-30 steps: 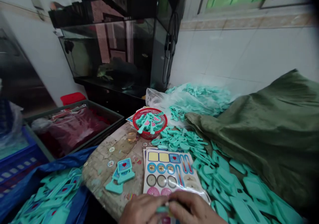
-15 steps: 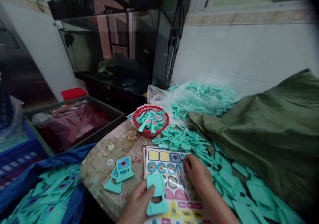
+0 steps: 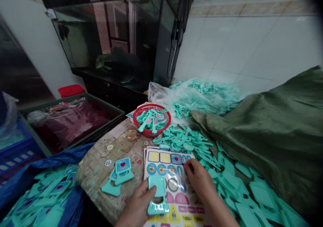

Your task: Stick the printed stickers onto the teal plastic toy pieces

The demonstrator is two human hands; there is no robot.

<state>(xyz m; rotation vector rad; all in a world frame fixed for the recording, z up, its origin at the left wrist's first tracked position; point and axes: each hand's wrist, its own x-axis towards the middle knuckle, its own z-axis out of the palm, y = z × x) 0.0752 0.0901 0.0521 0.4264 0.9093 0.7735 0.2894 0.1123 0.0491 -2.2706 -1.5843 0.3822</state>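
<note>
My left hand (image 3: 137,205) grips a teal plastic toy piece (image 3: 157,195) with a square panel and a looped base, held just above the sticker sheet (image 3: 166,173). My right hand (image 3: 198,180) rests on the right side of that sheet, fingers curled and fingertips pinching at a sticker near its upper right edge. The sheet lies flat on the worn tabletop (image 3: 113,153) and carries yellow, blue, round and pink stickers. To the left sit a few finished teal pieces (image 3: 121,174), one with a blue heart sticker.
A red basket (image 3: 151,119) of teal parts and a small cup (image 3: 131,132) stand behind the sheet. Loose teal parts (image 3: 227,183) spread right, beside a green sack (image 3: 272,132). A blue bag (image 3: 42,193) of pieces, crates (image 3: 73,122) and a fish tank (image 3: 113,38) lie left and behind.
Both hands were together at the bottom edge a second ago. They have separated: the left now holds up the teal piece, the right has reached onto the sticker sheet.
</note>
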